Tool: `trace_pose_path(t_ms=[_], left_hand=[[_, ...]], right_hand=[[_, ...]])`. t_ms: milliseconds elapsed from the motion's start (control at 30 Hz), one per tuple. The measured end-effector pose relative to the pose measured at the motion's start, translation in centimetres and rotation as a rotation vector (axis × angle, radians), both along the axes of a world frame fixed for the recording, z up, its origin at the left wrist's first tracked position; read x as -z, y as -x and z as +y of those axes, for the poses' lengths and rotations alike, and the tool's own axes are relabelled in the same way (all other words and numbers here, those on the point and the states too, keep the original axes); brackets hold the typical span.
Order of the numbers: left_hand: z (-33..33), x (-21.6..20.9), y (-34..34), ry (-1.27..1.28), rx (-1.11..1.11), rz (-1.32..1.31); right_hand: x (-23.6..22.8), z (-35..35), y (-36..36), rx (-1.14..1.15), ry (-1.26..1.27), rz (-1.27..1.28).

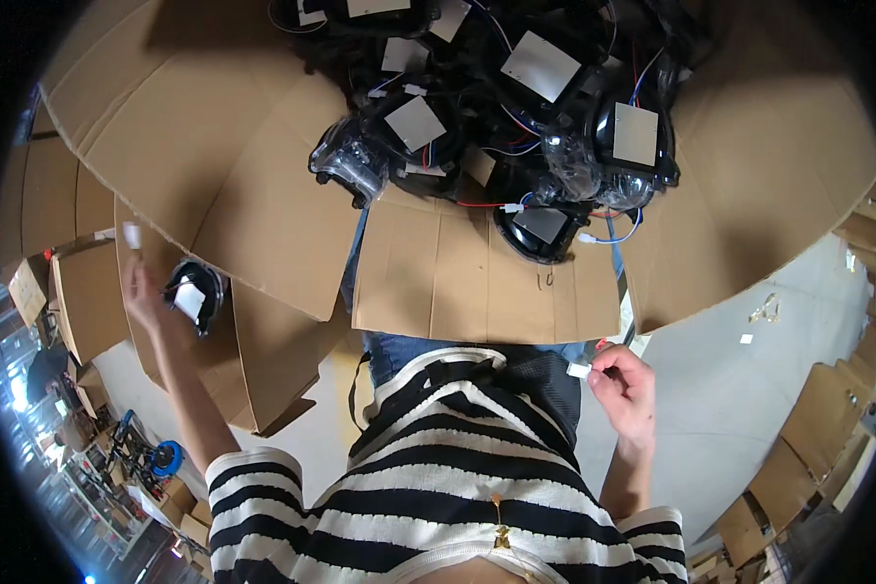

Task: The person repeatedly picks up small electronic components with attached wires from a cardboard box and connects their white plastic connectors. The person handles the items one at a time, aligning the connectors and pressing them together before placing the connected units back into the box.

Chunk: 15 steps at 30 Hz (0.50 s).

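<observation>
At nine o'clock, a blurry white piece (132,234) is pinched by the left hand (144,295); at four, a white tab (578,371) by the right hand (625,386). A middle flap (457,282) is hand-marked.

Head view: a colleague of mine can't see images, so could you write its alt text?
A person's right hand pinches a small white piece; the left hand holds up a blurred white object. Ahead, an open cardboard box holds many black wired units; another black unit is near the left hand.
</observation>
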<state>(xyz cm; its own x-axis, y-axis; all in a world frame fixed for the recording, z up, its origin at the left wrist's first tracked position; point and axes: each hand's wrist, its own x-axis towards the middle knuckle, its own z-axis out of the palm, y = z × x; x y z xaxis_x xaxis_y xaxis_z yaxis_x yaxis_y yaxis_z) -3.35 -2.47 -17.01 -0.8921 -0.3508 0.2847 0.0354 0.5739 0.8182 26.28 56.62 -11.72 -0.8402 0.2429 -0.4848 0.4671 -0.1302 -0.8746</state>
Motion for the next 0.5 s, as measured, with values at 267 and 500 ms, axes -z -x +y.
trace_pose_path(t_ms=[267,500], left_hand=[[15.6,-3.7,-5.5,0.556,-0.109,-0.005],[39.2,-0.4,-6.1,1.197,1.222,0.198]], right_hand=[[1.2,0.1,-0.2,-0.029,-0.06,0.03],[0.6,-0.1,1.5,-0.165,-0.084,0.038]])
